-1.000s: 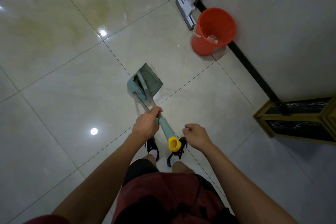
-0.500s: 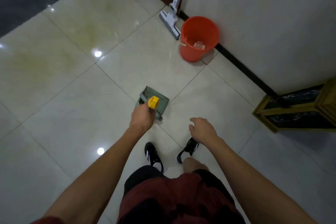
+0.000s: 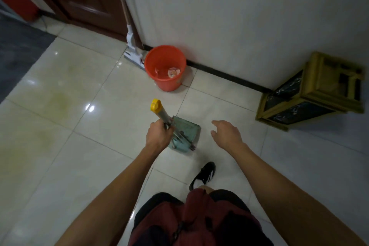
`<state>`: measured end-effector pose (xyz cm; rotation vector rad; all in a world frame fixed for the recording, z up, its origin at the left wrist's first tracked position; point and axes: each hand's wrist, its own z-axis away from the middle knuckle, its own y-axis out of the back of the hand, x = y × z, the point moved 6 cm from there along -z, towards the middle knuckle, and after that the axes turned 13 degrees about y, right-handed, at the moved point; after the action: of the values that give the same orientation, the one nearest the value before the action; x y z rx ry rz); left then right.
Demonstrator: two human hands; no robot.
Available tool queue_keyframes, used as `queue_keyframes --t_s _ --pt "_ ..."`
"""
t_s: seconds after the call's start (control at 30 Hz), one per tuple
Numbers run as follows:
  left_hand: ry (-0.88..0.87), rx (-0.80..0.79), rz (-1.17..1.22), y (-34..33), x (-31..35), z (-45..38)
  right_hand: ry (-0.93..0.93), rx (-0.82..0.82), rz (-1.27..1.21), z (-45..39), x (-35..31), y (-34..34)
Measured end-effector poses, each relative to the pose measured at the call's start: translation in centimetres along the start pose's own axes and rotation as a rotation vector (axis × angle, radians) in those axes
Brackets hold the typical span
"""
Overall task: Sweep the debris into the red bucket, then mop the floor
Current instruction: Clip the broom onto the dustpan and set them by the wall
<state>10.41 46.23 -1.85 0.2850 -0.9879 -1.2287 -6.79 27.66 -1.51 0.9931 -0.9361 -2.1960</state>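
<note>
Cream tile floor [image 3: 60, 146]; red bucket [image 3: 165, 67] against white wall [image 3: 239, 16].

One round red plastic bucket [image 3: 165, 66], one white flat mop [image 3: 133, 50], one teal plastic dustpan [image 3: 184, 136] with a yellow-capped handle, one yellow-framed wooden stand [image 3: 311, 94], one black shoe [image 3: 203, 174], two hands: left [image 3: 157, 136], right [image 3: 226, 133].

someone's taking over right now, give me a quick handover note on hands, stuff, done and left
Left hand grips the handle of the dustpan, which is low over the floor.
Right hand is open, holding nothing.
Red bucket stands by the wall with debris inside; the mop leans on the wall just left of it.
Done: some debris is binned.
Left: put the dustpan down, take the mop, mop the floor.
</note>
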Motion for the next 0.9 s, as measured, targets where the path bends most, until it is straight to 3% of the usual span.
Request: queue_keyframes --t_s 0.23,0.57,0.9 --pt "-0.099 -0.063 0.020 -3.9 11.9 -4.5 -0.102 0.092 -0.038 -1.7 7.8 7.2" --pt "-0.258 -0.115 0.004 -7.5 25.9 -14.8 -0.196 0.124 -0.001 -9.5 13.9 14.6" --pt "-0.235 -0.177 0.003 -9.5 36.0 -22.8 -0.333 0.115 -0.145 -17.4 17.2 18.9"
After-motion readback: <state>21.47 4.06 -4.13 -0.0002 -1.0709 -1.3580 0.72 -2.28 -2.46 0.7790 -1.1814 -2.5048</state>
